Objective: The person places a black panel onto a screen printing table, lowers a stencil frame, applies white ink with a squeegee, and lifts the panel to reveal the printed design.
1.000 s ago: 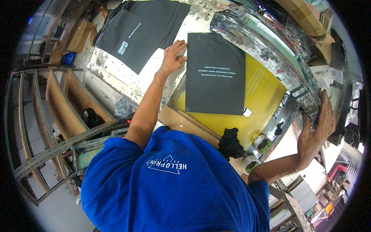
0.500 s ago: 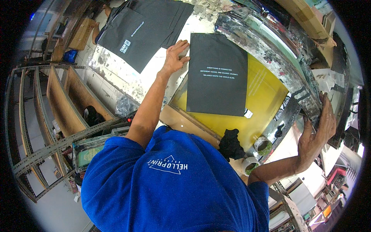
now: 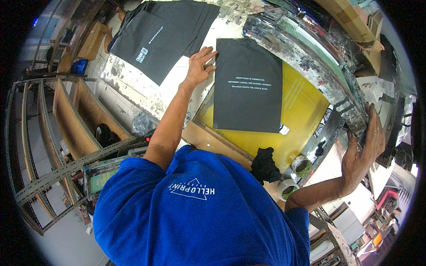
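A black sheet [image 3: 248,102] with small white print lies in the middle, covering part of a yellow printing screen [image 3: 301,119]. At the sheet's upper left edge rests my left hand [image 3: 199,66], fingers spread over the white table and their tips by the sheet's border; whether they touch it I cannot tell. On the right, my right hand [image 3: 366,144] grips the near end of a raised, ink-stained screen frame [image 3: 319,66], thumb on one side and fingers along the other. More black printed sheets [image 3: 164,40] overlap at the far left of the table.
A crumpled black cloth [image 3: 265,165] and two cups with green contents, one a white cup [image 3: 287,189], stand close to my body at the yellow screen's near corner. Left of the table is a metal rack with wooden boards [image 3: 71,119]. Another person's hand [image 3: 108,37] shows at the far left.
Both hands keep their places. The whole view has shifted very slightly; the sheets and the frame look the same.
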A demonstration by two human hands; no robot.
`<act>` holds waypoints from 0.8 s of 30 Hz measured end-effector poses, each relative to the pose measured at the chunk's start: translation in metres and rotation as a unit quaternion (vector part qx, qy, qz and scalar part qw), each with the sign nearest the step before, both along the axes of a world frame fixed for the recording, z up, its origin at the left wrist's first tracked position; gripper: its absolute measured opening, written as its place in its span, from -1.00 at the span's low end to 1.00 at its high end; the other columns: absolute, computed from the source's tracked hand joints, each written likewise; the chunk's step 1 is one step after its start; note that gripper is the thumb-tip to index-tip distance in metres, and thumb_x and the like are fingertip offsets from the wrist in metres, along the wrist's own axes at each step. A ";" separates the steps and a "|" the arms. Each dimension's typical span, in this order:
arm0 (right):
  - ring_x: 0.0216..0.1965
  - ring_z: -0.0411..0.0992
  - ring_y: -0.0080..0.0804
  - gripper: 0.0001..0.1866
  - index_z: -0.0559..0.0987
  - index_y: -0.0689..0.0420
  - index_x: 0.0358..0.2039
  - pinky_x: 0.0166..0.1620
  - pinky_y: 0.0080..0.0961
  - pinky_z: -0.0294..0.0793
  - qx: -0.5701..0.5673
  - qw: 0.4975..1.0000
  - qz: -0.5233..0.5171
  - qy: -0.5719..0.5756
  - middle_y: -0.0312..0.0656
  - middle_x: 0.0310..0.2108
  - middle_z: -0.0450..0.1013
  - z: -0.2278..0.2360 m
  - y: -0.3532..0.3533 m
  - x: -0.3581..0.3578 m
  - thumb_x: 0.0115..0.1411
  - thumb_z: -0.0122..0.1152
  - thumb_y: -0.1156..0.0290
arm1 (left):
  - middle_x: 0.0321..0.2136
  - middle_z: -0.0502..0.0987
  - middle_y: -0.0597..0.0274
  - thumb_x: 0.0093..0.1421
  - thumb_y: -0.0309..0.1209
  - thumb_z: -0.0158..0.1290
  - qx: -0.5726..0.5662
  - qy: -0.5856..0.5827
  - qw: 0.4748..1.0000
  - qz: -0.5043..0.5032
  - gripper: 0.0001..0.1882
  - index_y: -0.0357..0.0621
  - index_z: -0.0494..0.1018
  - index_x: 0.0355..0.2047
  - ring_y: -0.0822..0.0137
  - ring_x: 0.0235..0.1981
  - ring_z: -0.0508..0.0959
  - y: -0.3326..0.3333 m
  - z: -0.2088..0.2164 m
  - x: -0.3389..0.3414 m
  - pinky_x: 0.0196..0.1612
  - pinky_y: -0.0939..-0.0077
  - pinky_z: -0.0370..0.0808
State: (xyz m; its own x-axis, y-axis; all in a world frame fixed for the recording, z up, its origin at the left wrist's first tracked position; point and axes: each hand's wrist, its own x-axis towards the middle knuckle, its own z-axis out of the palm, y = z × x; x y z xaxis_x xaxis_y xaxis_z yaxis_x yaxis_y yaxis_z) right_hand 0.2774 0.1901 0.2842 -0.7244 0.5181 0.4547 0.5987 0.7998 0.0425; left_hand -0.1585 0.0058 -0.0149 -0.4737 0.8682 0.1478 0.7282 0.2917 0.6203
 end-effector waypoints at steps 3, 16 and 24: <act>0.28 0.34 -0.12 -0.37 0.41 0.15 0.29 0.32 -0.16 0.11 -0.005 1.000 -0.002 0.004 -0.08 0.23 0.44 -0.001 0.000 -0.001 0.23 0.15 0.19 | 0.35 0.32 0.25 0.09 -0.41 0.33 0.013 -0.015 1.000 -0.003 -0.37 0.20 0.49 0.21 0.23 0.43 0.18 -0.002 -0.001 -0.001 0.41 0.06 0.01; 0.28 0.32 -0.08 -0.34 0.41 0.17 0.29 0.32 -0.15 0.11 -0.009 1.000 -0.015 0.007 -0.06 0.25 0.41 -0.001 -0.004 0.000 0.13 0.21 0.34 | 0.38 0.27 0.35 0.16 -0.39 0.27 -0.030 0.018 0.999 -0.019 -0.46 0.35 0.53 0.17 0.19 0.45 0.12 0.001 -0.003 -0.001 0.42 0.01 -0.05; 0.28 0.32 -0.09 -0.35 0.41 0.16 0.30 0.33 -0.15 0.11 -0.010 1.000 -0.017 0.005 -0.09 0.24 0.42 0.000 -0.004 -0.001 0.18 0.19 0.28 | 0.38 0.28 0.39 0.17 -0.38 0.25 -0.048 0.027 0.998 -0.018 -0.46 0.35 0.53 0.17 0.18 0.45 0.12 0.000 0.004 0.003 0.43 0.02 -0.07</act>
